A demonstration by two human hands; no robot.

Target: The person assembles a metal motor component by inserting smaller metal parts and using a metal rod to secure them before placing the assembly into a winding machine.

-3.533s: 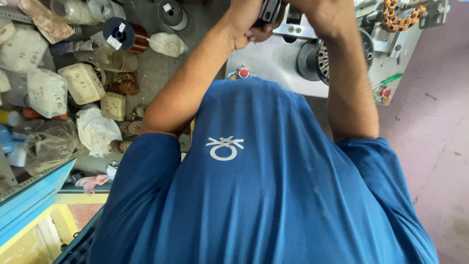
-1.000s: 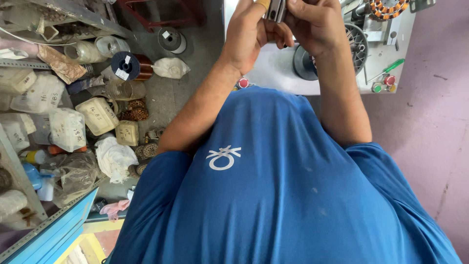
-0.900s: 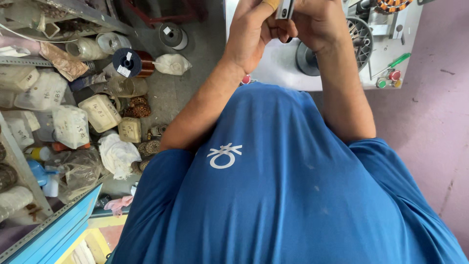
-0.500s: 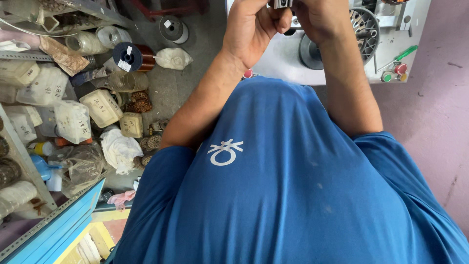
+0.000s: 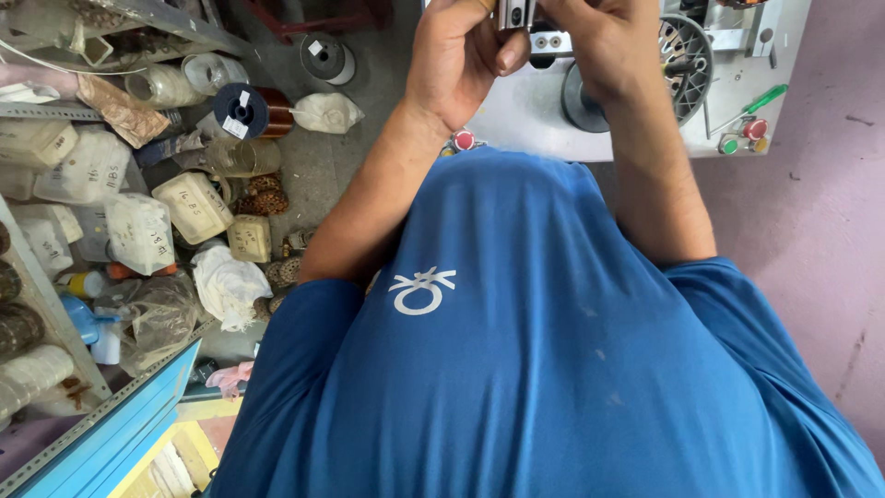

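Pinching a small metal block (image 5: 514, 13) between both hands, left hand (image 5: 458, 57) curled, right hand (image 5: 599, 41) closed over it, above the round slotted core (image 5: 684, 55). A loose pinch could drop it beneath.

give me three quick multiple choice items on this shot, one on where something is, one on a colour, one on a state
1. Where does the green-handled screwdriver lie?
A. on the grey machine table at the right
B. on the floor among the bags
C. in the left hand

2. What colour is the shirt?
A. red
B. blue
C. white

3. How do the two hands stand?
A. resting flat on the table
B. hanging at the sides
C. raised together, both on a small metal part

Answers:
1 A, it lies on the machine table beside the red and green buttons.
2 B, the shirt fills the lower view in blue.
3 C, the left hand and right hand meet on the small metal part at the top edge.
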